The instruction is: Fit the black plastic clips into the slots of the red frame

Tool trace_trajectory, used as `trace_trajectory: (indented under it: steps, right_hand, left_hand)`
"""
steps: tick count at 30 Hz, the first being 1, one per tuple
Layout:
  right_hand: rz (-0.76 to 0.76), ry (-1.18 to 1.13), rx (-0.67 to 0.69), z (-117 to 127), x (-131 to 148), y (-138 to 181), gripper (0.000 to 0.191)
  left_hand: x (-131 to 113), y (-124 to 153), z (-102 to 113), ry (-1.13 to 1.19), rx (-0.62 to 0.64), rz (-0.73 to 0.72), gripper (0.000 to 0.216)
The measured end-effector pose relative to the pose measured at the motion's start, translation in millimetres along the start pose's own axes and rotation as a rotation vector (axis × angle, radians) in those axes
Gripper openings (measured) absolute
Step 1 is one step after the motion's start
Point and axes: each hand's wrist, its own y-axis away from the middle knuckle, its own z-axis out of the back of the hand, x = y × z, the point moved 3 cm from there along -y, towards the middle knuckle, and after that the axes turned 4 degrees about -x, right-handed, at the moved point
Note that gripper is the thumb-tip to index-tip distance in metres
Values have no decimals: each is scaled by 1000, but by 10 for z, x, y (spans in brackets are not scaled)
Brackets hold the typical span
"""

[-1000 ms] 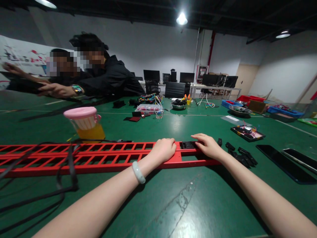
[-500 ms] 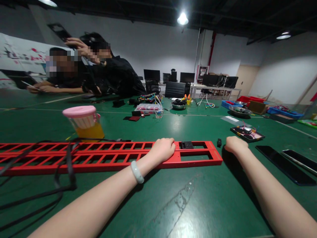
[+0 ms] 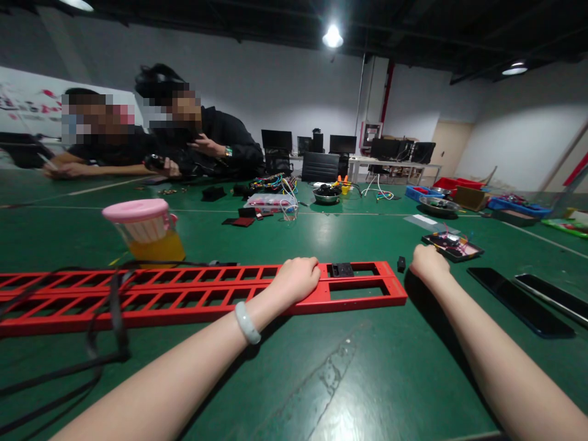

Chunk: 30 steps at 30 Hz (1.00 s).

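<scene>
A long red slotted frame (image 3: 362, 300) with ladder-like openings lies flat across the green table. My left hand (image 3: 296, 282), with a pale bangle at its wrist, is curled over the frame near its right part, fingers closed on it. A black block-shaped part (image 3: 342, 270) sits in an upper opening just right of that hand. Beyond the frame's right end, my right hand (image 3: 429, 264) is closed low over the table; whatever its fingers hold is hidden. Beside it stands a small black piece (image 3: 401, 264), apart from the frame.
A pink-lidded cup (image 3: 149, 236) of orange liquid stands behind the frame, with black straps (image 3: 117, 318) draped over its left part. Two phones (image 3: 519, 303) lie at right, near a tray of wired parts (image 3: 452, 246). Two people sit across the table, one handling a dark device.
The view has shifted slightly. Across the table, one person's raised hand and dark device have come down. My hands keep nearly the same places.
</scene>
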Motion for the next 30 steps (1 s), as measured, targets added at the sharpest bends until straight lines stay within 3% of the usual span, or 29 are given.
trace_trajectory:
  steps: [7,14,17,23,26,30]
  right_hand:
    - [198,-199,-169,14,103,-28,38]
    - [328,-529,-353,66,263,18,27]
    - [289,-808,-246,30,342,81,27]
    - [303,-1376,176,-38,621,299,31]
    - [323,-1454,296,-30,717,396,35]
    - [367,-1380,374,-24,774,476,41]
  left_hand:
    - [6,5,11,-1,-5,2,29]
    - [10,9,-5,2,-8,-13,30]
    - [4,9,-5,-2,-6,-16,30]
    - [-7,15,6,-6,0,-10,31]
    - [-3,21,-1,-2,-1,-7,31]
    - [1,26,-16,1,-2,-2,31]
